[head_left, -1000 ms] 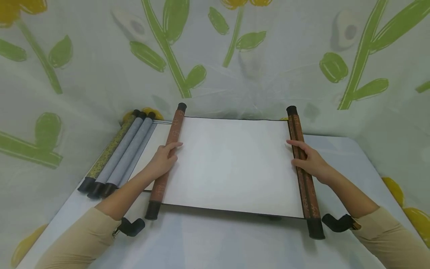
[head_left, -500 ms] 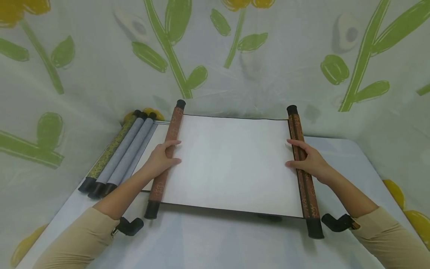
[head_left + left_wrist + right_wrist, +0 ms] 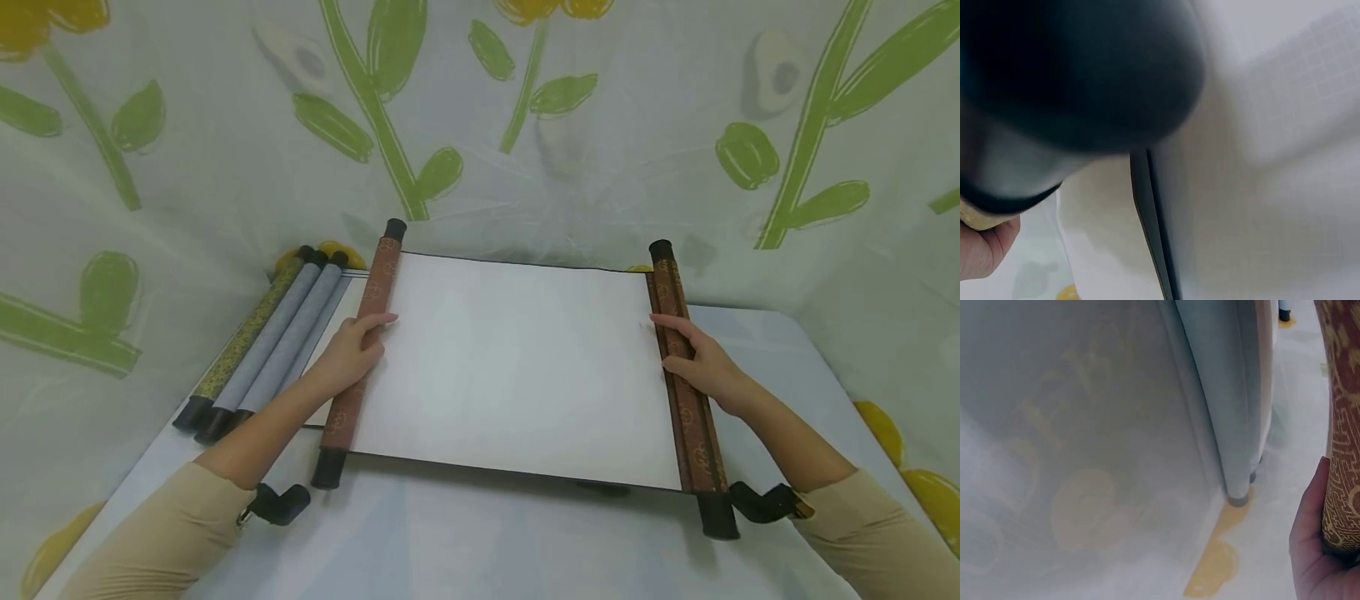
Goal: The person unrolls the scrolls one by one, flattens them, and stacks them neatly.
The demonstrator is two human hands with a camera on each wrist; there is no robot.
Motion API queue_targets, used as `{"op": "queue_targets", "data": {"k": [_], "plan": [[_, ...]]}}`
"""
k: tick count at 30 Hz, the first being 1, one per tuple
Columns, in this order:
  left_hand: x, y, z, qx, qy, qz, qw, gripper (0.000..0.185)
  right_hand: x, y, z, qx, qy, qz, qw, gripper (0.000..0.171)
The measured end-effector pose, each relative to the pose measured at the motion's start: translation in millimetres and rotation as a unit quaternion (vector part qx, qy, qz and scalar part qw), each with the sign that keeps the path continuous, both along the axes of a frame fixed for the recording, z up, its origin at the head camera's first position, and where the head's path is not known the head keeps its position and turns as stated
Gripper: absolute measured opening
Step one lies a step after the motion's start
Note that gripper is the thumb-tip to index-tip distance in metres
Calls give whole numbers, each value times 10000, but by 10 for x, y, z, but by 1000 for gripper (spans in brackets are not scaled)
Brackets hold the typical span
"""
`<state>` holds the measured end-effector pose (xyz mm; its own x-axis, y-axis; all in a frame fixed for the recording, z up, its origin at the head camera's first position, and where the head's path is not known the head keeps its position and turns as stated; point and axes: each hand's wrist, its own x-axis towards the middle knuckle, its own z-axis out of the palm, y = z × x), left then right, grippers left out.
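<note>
A hanging scroll (image 3: 510, 367) lies partly unrolled between my hands, its blank white sheet facing up. My left hand (image 3: 348, 354) grips the left reddish-brown patterned roll, thumb and forefinger over it near the middle. On the other side my right hand (image 3: 701, 367) holds the thicker right roll across its outer side. Both rolls have black end caps. The right wrist view shows the patterned roll (image 3: 1344, 437) against the right hand's palm. In the left wrist view a large dark cap (image 3: 1085, 69) fills the upper left, with part of a hand (image 3: 988, 247) below it.
Several rolled scrolls (image 3: 258, 333), one yellow-green and others grey, lie side by side at the left of the table (image 3: 450, 542). A further white sheet (image 3: 341, 312) is partly covered by the left roll. A flower-printed curtain (image 3: 562, 183) hangs behind.
The two rolls have moved apart, the left one leftward and the right one slightly rightward. More white sheet shows between them. Both hands have kept hold, the left fingers shifting briefly.
</note>
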<state>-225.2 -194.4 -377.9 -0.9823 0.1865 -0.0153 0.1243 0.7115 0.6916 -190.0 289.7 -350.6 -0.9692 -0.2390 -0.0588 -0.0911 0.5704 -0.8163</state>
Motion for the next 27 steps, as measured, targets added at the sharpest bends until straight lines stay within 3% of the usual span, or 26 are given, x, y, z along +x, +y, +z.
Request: {"op": "queue_targets", "data": {"k": [5, 9, 14, 27], "plan": [[-12, -34, 0, -24, -51, 64, 10000, 49, 10, 5, 4, 36, 27, -90, 9999, 71], [-37, -63, 2, 37, -163, 114, 9998, 62, 10, -7, 29, 204, -43, -286, 9994, 85], [-45, -75, 39, 88, -189, 98, 9997, 69, -2, -16, 57, 260, -72, -343, 9990, 89], [-26, -163, 75, 230, 180, -227, 9993, 55, 27, 94, 26, 77, 57, -78, 9999, 71]]}}
